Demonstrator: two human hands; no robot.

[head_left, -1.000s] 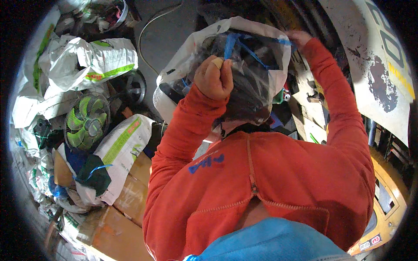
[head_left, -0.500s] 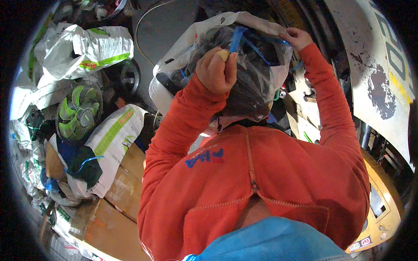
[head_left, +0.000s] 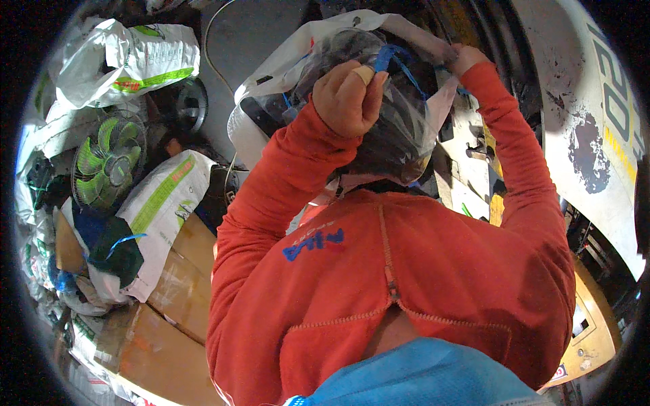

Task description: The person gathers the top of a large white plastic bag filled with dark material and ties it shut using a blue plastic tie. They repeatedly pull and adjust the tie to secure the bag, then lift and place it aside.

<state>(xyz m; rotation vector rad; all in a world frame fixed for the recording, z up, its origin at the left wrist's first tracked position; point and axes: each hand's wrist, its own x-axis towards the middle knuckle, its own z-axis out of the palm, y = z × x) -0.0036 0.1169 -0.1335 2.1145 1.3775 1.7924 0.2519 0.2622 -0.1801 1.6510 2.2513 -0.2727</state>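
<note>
My left hand (head_left: 347, 100), with a tan wrap on one finger, is closed on a blue plastic strap (head_left: 384, 58) above the mouth of a large white sack (head_left: 288, 42). Inside the sack sits clear plastic film (head_left: 389, 139) over dark contents that I cannot make out. At the sack's far right rim my right hand (head_left: 468, 61) pinches the white edge; its fingertips are partly hidden. A thinner blue strand (head_left: 410, 80) runs from the strap toward the right side of the opening.
To the left stand a fan with green blades (head_left: 107, 162), a white printed sack (head_left: 159, 61) and another white sack (head_left: 169, 196). Brown cardboard (head_left: 169, 284) lies below them. A scuffed white panel (head_left: 575, 101) and a yellow machine part (head_left: 596, 325) flank my right side.
My left hand has moved slightly right and down with the strap. The right hand has turned a little, still at the rim. The surroundings have shifted slightly left in view.
</note>
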